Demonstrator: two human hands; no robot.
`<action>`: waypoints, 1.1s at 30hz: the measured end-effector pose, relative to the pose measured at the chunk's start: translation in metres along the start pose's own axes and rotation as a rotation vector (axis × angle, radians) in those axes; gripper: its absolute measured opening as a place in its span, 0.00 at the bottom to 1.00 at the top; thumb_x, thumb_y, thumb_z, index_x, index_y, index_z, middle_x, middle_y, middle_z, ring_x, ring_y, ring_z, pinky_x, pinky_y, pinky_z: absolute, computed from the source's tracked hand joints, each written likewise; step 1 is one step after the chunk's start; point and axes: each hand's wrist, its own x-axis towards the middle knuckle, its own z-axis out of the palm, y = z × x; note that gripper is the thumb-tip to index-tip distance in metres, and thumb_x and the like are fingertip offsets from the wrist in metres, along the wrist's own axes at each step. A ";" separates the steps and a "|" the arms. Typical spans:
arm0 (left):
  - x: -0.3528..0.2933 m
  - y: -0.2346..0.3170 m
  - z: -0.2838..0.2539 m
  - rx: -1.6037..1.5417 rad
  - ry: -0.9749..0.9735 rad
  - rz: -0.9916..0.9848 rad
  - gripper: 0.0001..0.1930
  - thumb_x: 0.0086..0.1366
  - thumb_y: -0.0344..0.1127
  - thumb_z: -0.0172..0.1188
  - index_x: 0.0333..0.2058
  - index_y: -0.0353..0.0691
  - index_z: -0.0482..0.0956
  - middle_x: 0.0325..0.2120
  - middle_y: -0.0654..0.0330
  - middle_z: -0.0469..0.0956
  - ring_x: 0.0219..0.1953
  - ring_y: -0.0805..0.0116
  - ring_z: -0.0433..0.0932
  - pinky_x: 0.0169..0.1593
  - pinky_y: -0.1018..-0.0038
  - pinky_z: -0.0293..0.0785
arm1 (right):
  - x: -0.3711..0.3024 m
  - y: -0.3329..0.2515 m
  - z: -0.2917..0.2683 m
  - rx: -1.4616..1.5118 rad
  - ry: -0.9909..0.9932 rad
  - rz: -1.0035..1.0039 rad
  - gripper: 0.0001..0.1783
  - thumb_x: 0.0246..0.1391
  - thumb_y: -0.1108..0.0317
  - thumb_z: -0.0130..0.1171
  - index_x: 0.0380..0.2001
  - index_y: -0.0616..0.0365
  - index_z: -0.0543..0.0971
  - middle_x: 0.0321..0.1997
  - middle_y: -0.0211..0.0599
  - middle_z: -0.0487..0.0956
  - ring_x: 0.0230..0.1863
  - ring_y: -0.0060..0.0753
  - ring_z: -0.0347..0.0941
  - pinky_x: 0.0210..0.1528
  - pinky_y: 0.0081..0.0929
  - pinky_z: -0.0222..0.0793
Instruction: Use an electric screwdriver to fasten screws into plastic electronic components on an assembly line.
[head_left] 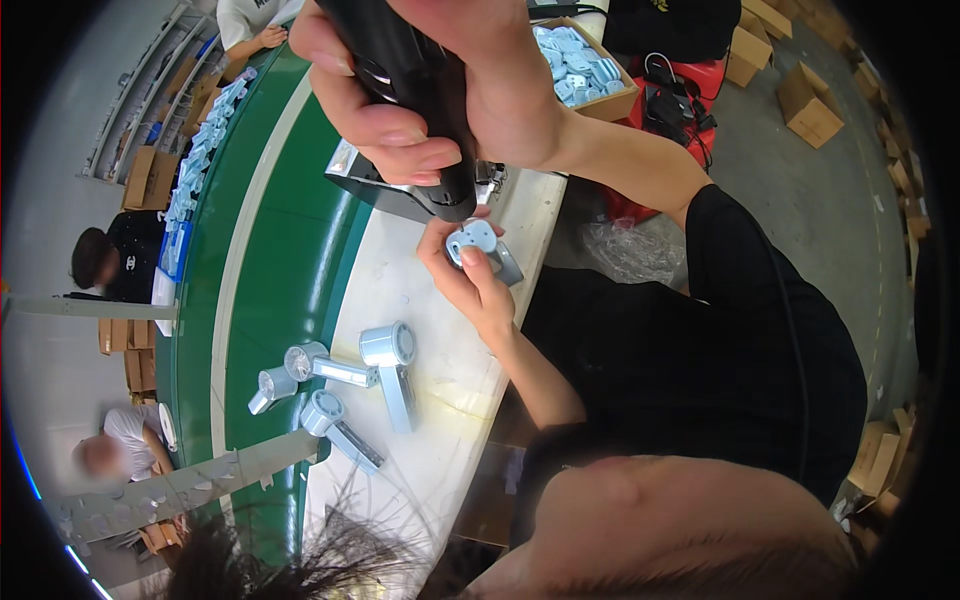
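My right hand (440, 110), in the upper middle, is wrapped round a black electric screwdriver (455, 190) that points downward. Below its nose, my left hand (475, 285) pinches a light-blue plastic housing (472, 238) with the thumb on its near face. The screwdriver's tip is at the upper edge of this housing; whether the bit touches a screw I cannot tell. Several light-blue handheld fans lie on the white worktable (440, 400), among them one fan (387, 345) with its handle toward me and another fan (323, 410) lower down.
A dark metal box (385, 190) stands behind my hands. The green conveyor belt (270, 290) curves along the table's far side. A carton (615, 100) of light-blue parts sits upper right, near red bins (705, 80) with black cables. Other people work across the belt.
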 end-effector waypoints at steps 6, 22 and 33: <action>-0.002 -0.008 0.006 0.157 0.083 0.040 0.25 0.67 0.54 0.44 0.41 0.33 0.69 0.29 0.54 0.77 0.28 0.70 0.73 0.33 0.76 0.68 | 0.000 0.004 0.003 -0.073 -0.010 -0.019 0.25 0.61 0.45 0.46 0.29 0.58 0.67 0.14 0.30 0.66 0.09 0.15 0.59 0.11 0.14 0.54; 0.003 -0.021 0.003 -0.071 0.004 0.148 0.19 0.63 0.46 0.58 0.39 0.35 0.67 0.35 0.51 0.76 0.29 0.70 0.73 0.38 0.80 0.67 | -0.004 0.011 -0.011 0.037 -0.185 -0.138 0.21 0.63 0.50 0.46 0.34 0.60 0.65 0.16 0.31 0.67 0.11 0.15 0.60 0.11 0.13 0.54; 0.002 -0.009 0.001 -0.093 -0.131 -0.006 0.18 0.61 0.41 0.59 0.41 0.36 0.67 0.32 0.52 0.78 0.30 0.72 0.76 0.37 0.79 0.69 | -0.007 0.007 -0.003 -0.016 0.021 0.026 0.24 0.60 0.45 0.49 0.25 0.57 0.68 0.14 0.29 0.68 0.10 0.13 0.59 0.11 0.12 0.54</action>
